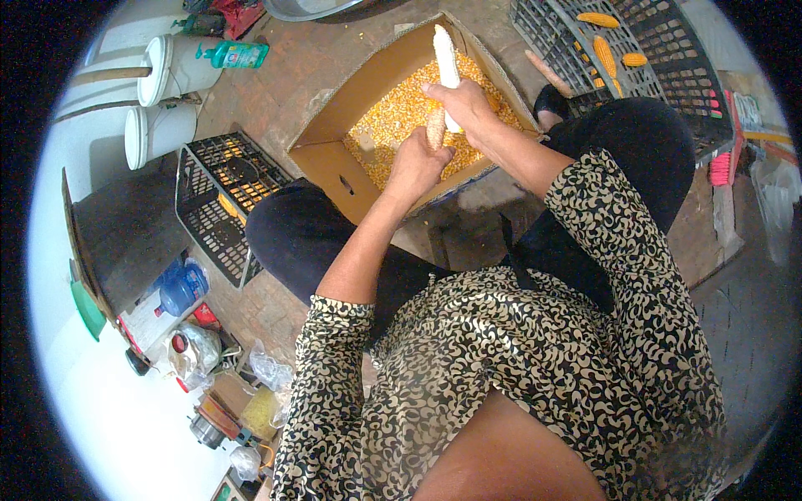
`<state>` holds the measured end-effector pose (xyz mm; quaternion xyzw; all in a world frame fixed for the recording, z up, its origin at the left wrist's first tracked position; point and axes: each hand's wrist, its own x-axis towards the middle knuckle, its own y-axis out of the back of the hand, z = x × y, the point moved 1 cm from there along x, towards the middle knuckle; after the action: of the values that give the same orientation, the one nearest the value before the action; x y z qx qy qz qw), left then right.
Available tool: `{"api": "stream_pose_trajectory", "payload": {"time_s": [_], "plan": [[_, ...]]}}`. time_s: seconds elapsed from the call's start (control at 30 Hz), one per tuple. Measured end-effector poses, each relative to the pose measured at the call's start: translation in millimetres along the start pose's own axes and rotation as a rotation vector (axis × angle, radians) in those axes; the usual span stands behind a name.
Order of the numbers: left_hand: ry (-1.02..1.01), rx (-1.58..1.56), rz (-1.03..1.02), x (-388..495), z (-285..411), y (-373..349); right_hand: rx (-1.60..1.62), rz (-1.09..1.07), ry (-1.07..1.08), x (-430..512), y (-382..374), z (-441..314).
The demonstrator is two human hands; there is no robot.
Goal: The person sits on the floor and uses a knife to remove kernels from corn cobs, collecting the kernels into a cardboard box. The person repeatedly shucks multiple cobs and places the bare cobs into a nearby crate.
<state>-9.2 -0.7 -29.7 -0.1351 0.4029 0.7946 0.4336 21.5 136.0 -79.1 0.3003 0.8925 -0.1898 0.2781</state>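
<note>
My left hand [416, 166] grips a tan, stripped corn cob [436, 127], its upper end pointing away from me. Just above and to the right, my right hand [465, 105] is closed around a paler, whitish corn cob [445, 55]. The two cobs are side by side and look to be touching; a little yellow shows at the lower end of the pale one. Both hands are over an open cardboard box [322, 128] between my knees. Loose yellow corn kernels [382, 119] cover its bottom. My fingers' undersides are hidden.
Ears of corn [603, 56] lie on a black plastic crate [648, 87] at the right, with a bare cob [547, 72] on the floor beside it. Another black crate [216, 235] containing corn stands by my left knee. White buckets [188, 69] and a green pump bottle [238, 55] are farther left.
</note>
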Motion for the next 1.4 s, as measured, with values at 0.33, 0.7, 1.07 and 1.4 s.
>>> {"api": "stream_pose_trajectory", "payload": {"time_s": [0.33, 0.7, 1.07, 1.4], "plan": [[-0.027, 0.057, 0.006, 3.9, -7.8, -1.1, 0.000, 0.054, 0.052, -0.4, -1.5, 1.2], [0.007, 0.011, -0.010, -0.3, 2.1, 0.1, -0.008, 0.051, 0.060, 2.4, -0.6, 3.1], [0.029, -0.008, -0.031, -4.0, 13.4, 2.2, 0.000, 0.060, 0.039, -3.2, 0.0, -2.2], [-0.025, -0.022, 0.012, 3.6, -10.1, 0.2, -0.001, 0.084, 0.086, -7.5, -4.9, -10.3]]}}
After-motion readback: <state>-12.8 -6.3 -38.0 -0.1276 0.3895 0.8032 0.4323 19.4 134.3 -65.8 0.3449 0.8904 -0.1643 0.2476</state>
